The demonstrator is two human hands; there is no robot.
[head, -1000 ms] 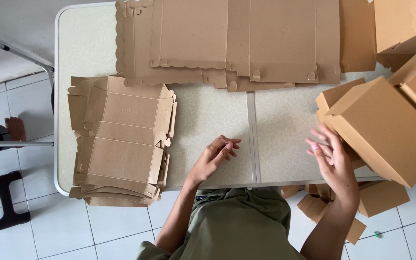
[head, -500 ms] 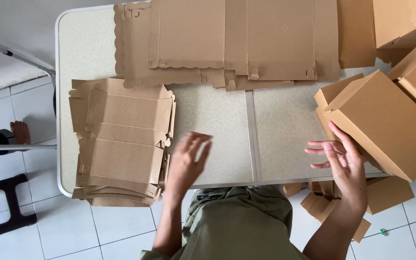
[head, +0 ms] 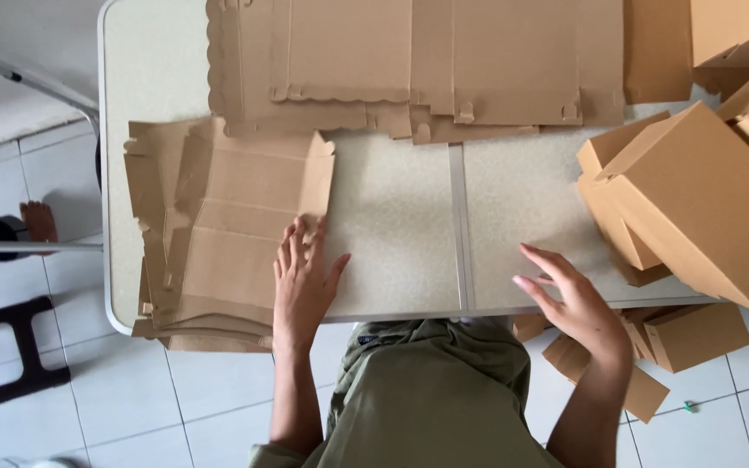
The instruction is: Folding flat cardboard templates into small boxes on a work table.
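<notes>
Left hand (head: pixel 303 282) lay flat, fingers spread, on flat carton stack (head: pixel 218 230). Right hand (head: pixel 576 303) hovered empty over bench (head: pixel 392 225), near folded box (head: pixel 704 204).

Speckled grey folding table (head: pixel 392 225) with a centre seam running near to far. Large flat sheets of brown die-cut cardboard (head: pixel 418 61) lie along the far edge. Assembled brown cardboard boxes (head: pixel 695 199) crowd the right side; more folded boxes (head: pixel 687 334) sit on the white tiled floor (head: pixel 106 416) near right. Black stool frame (head: pixel 2 355) at the left, on the floor
</notes>
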